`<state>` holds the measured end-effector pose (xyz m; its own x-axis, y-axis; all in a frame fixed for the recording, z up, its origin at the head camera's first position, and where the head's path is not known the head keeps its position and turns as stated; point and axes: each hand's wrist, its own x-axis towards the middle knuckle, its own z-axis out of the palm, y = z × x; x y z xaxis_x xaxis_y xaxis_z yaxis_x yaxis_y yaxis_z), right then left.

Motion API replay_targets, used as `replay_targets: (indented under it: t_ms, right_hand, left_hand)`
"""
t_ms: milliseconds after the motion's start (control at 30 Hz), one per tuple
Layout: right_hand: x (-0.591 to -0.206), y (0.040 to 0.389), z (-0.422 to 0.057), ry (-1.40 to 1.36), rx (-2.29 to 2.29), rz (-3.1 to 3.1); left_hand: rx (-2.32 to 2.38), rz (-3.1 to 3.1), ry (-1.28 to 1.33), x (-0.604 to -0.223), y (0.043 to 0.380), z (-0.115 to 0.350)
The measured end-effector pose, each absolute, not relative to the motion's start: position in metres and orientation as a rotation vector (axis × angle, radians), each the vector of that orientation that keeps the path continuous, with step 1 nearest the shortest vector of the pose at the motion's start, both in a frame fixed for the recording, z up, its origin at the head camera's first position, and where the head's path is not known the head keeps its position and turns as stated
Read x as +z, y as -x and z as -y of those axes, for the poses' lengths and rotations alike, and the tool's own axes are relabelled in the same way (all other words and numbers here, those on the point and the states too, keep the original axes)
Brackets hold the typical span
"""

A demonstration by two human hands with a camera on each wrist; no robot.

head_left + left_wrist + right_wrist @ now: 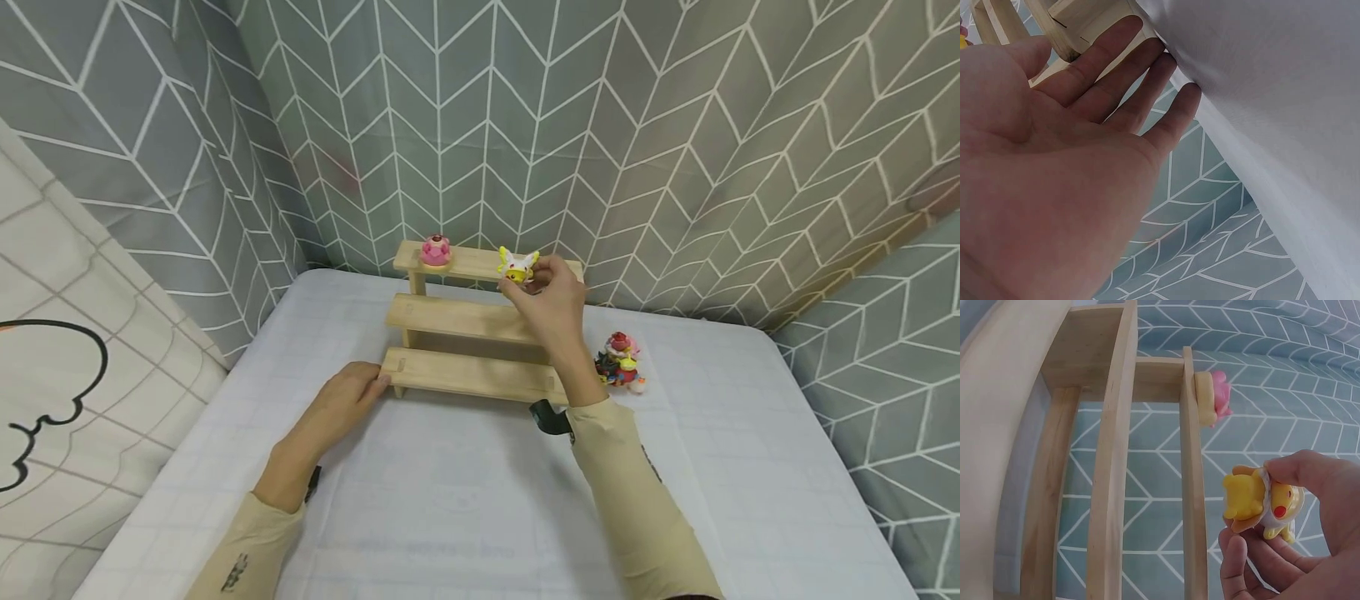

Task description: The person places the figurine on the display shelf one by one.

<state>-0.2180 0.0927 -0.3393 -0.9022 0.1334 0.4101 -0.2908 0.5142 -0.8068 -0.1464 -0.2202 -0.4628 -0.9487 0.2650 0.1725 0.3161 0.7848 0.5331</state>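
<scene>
A three-tier wooden shelf [471,375] stands on the white-covered table. My right hand [555,304] pinches a small yellow figurine [517,268] in a white hood with yellow tips, close to the right part of the top tier. In the right wrist view the figurine [1260,499] shows a red cheek and is held apart from the top board [1194,487], its underside toward it. My left hand [347,396] rests at the left end of the lowest tier. Its fingers [1116,94] are extended in the left wrist view, palm facing the camera.
A pink figurine on a tan base [436,252] stands at the top tier's left end. Several small colourful figurines [620,363] are clustered on the table right of the shelf. A patterned grey curtain [480,125] hangs close behind the shelf.
</scene>
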Motion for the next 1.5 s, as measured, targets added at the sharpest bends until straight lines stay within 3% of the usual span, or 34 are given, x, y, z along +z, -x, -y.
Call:
replay_targets:
  t_ms: [800, 1500]
  right_hand:
    - [-0.346, 0.256, -0.057, -0.048, 1.481, 2.249]
    - [-0.355, 0.264, -0.05, -0.073, 1.37, 2.258]
  left_hand:
    - [-0.877, 2.843, 0.472, -0.462, 0.144, 0.22]
    - [-0.87, 2.848, 0.477, -0.465, 0.146, 0.22]
